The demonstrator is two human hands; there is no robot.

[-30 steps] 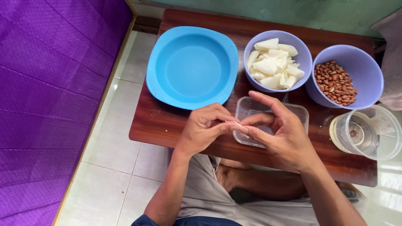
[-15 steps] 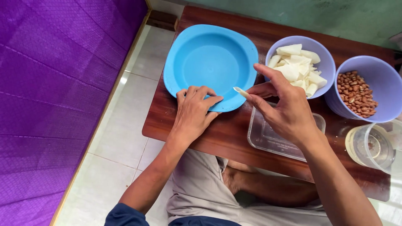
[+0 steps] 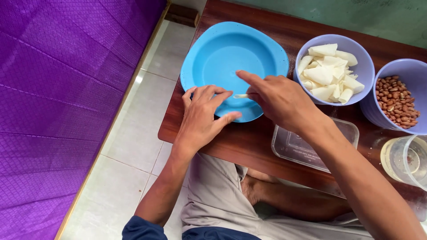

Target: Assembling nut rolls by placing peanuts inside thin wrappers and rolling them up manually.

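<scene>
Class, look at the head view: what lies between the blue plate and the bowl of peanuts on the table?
In the head view, between the blue plate and the bowl of peanuts stands the lavender bowl of white pieces.

A brown wooden bench (image 3: 284, 31) carries two lilac bowls side by side: one (image 3: 361, 58) heaped with pale white chunks (image 3: 329, 75), the other (image 3: 407, 73) holding brown peanuts (image 3: 396, 101). A clear box (image 3: 302, 149) sits near the front edge, a clear glass jar (image 3: 407, 161) just beside it. A purple quilted cloth (image 3: 58, 102) borders the pale tiled floor (image 3: 129, 155).
</scene>
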